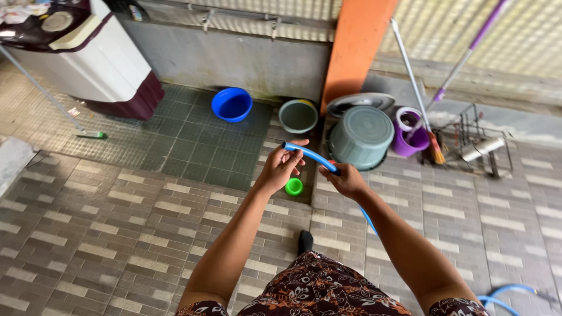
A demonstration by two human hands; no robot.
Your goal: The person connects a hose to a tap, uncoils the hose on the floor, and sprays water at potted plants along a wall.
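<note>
- Centrally in the frame, my left hand (280, 168) grips the open end of the flexible blue plastic hose (310, 155), fingers closed round it.
- My right hand (346, 180) clamps it further along, keeping the end level over the tiled floor (117, 222).
- Below sits a small green round cup (294, 186).

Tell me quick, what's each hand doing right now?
Left hand: fingers closed on the blue hose near its open end.
Right hand: closed on the same hose, further back.
</note>
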